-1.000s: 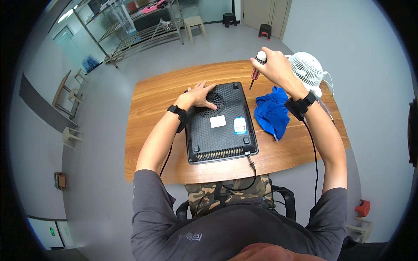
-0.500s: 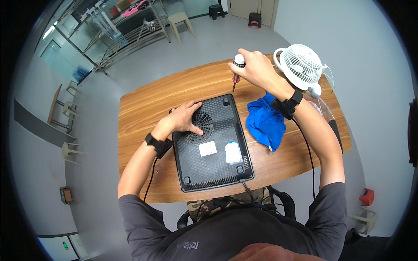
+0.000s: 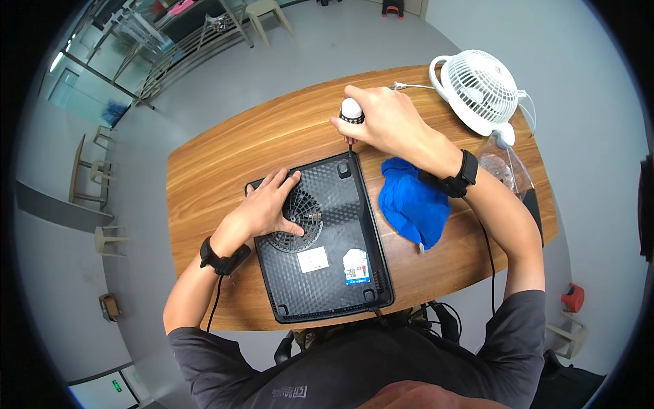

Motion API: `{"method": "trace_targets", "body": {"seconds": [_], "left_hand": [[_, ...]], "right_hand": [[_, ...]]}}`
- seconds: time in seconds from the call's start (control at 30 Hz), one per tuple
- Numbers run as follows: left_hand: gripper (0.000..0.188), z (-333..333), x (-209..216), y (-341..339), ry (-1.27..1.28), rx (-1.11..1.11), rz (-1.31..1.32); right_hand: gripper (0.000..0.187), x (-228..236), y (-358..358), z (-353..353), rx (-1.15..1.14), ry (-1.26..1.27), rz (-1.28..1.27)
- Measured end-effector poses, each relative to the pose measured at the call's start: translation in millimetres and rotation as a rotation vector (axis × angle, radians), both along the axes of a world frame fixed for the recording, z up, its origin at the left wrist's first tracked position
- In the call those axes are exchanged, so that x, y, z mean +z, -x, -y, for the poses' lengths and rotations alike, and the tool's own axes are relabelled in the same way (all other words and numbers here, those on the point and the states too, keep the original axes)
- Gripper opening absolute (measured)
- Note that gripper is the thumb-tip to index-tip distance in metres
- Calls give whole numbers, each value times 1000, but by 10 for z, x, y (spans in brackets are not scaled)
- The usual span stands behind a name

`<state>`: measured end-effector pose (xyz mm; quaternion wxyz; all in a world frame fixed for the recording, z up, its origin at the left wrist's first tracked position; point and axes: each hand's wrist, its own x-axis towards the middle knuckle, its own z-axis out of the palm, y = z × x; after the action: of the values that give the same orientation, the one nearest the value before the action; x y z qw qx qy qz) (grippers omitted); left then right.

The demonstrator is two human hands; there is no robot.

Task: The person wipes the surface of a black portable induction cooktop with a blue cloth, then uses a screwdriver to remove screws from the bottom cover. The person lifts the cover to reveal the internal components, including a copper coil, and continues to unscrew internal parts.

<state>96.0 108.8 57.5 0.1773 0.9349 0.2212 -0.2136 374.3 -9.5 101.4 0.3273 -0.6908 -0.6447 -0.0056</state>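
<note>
A black induction cooker [image 3: 334,225] lies upside down on the wooden table, showing its round vent grille, corner feet and two stickers. My left hand [image 3: 267,210] rests on it with fingers spread across the grille's edge. My right hand [image 3: 385,119] is wrapped around a screwdriver [image 3: 351,112] with a white-capped handle, held upright. Its tip meets the cooker's far right corner; the screw there, if any, is too small to see. A crumpled blue cloth [image 3: 412,204] lies to the right of the cooker, below my right forearm.
A white fan [image 3: 480,88] with a cable stands at the table's far right corner. Near it lies a clear plastic bag [image 3: 503,167]. Black cables run from both wrist bands. Stools [image 3: 269,17] and a metal rack [image 3: 184,51] stand beyond the table.
My right hand has brought the screwdriver down and toward me, from above the table beyond the cooker to its far right corner. My left hand stays on the grille; the view has shifted.
</note>
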Motion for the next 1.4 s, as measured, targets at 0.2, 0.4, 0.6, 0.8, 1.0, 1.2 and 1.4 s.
{"method": "trace_targets", "body": {"seconds": [0.2, 0.4, 0.6, 0.8, 1.0, 1.2, 1.4], "left_hand": [[132, 16, 63, -64, -22, -5, -45], [132, 45, 80, -52, -32, 10, -64], [132, 51, 102, -70, -33, 6, -70], [132, 47, 79, -58, -34, 11, -72], [133, 39, 52, -57, -39, 4, -64], [134, 42, 47, -44, -54, 14, -63], [134, 44, 41, -41, -68, 13, -64]], "right_hand": [[38, 19, -32, -5, 13, 29, -26], [38, 33, 5, -30, 40, 52, 2], [38, 23, 2, -22, 24, 29, -8], [40, 75, 8, -39, 34, 81, 14], [41, 46, -10, -40, 23, 73, 24], [42, 68, -4, -26, 24, 92, 14], [43, 83, 8, -29, 28, 92, 22]]}}
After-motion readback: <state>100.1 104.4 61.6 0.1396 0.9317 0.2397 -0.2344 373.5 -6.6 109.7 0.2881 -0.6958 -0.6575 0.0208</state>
